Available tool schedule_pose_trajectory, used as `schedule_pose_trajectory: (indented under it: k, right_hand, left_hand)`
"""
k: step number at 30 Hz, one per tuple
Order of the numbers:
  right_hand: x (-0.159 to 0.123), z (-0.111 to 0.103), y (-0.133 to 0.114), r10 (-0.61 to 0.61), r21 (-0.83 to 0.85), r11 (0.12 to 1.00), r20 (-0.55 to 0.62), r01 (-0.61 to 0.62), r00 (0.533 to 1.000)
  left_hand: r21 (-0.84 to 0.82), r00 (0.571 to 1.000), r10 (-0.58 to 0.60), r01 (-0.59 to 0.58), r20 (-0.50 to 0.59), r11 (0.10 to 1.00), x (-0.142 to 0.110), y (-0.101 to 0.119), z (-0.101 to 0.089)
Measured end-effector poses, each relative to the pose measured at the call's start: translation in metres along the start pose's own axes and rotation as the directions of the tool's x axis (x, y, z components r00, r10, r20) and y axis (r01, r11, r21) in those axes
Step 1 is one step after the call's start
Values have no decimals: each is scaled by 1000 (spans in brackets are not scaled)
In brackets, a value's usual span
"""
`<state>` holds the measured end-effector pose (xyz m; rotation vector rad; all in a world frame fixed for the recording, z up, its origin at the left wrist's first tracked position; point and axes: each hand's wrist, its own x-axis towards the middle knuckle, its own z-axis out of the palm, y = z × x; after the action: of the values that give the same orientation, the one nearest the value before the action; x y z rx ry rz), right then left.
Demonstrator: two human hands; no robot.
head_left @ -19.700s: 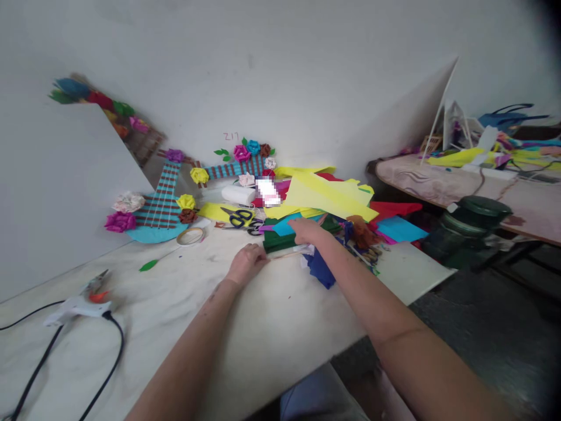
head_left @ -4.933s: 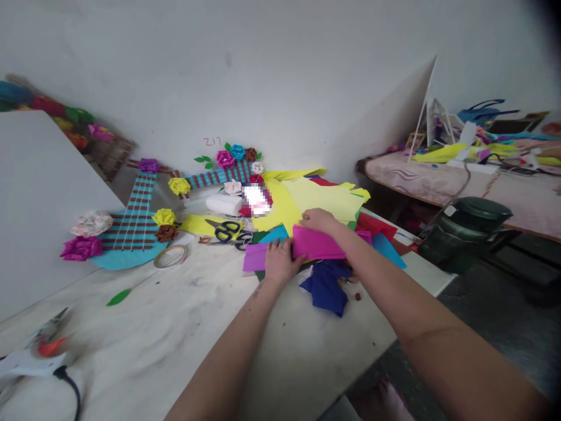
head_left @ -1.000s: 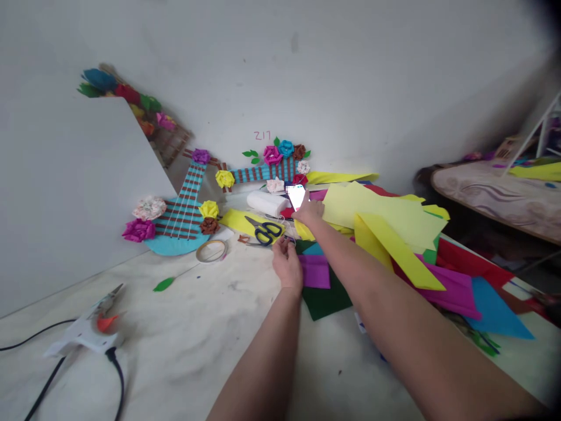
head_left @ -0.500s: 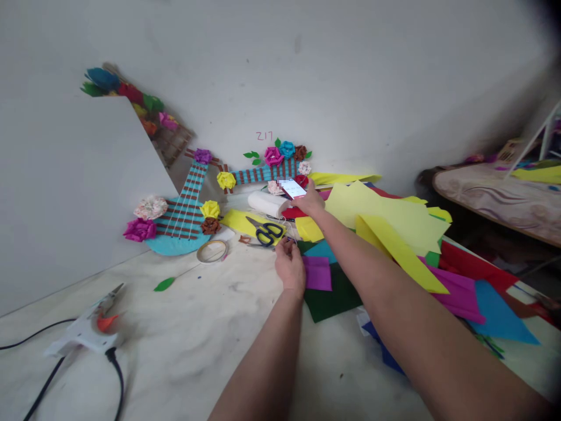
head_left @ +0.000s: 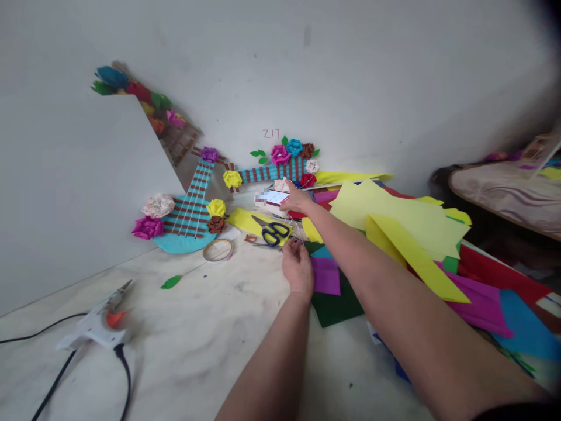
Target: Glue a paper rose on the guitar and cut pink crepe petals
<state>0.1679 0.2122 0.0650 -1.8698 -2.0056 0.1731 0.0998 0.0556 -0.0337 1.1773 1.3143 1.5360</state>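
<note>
My right hand [head_left: 298,202] reaches far across the table and grips a phone [head_left: 272,197] with a lit screen, holding it flat near the back wall. My left hand [head_left: 298,268] rests on the table with its fingers curled together, just below the dark-handled scissors [head_left: 274,232]. It touches the left edge of a purple paper piece [head_left: 326,276] lying on dark green felt [head_left: 337,305]. What its fingertips pinch is hidden. Loose yellow sheets [head_left: 403,217] lie to the right of my right forearm.
A blue paper guitar with paper flowers [head_left: 188,211] leans on the wall beside a white board [head_left: 65,187]. A tape roll [head_left: 218,249], a green leaf cutout [head_left: 170,282] and a corded glue gun [head_left: 103,324] lie at the left. Red, magenta and blue sheets [head_left: 486,292] pile at the right.
My right hand has picked up the phone, swung it left and lowered it flat. My left hand stays by the purple paper. The view has shifted slightly.
</note>
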Motion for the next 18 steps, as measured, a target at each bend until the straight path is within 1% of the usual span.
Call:
schedule_pose_trajectory:
  k: [6, 10, 15, 18]
  right_hand:
    - [20, 4, 4, 28, 2, 1000, 24, -28, 999]
    - [31, 7, 6, 6, 23, 1000, 33, -7, 999]
    - [40, 14, 12, -31, -26, 999, 47, 33, 998]
    - [43, 17, 15, -55, -16, 998, 38, 56, 998]
  left_hand:
    - [-17, 1000, -10, 10, 6, 1000, -1, 1, 0]
    - [-22, 1000, -14, 14, 0, 1000, -2, 3, -1]
    - [-66, 1000, -23, 23, 9, 998, -2, 3, 0]
    - [-89, 1000, -25, 25, 4, 996, -2, 2, 1]
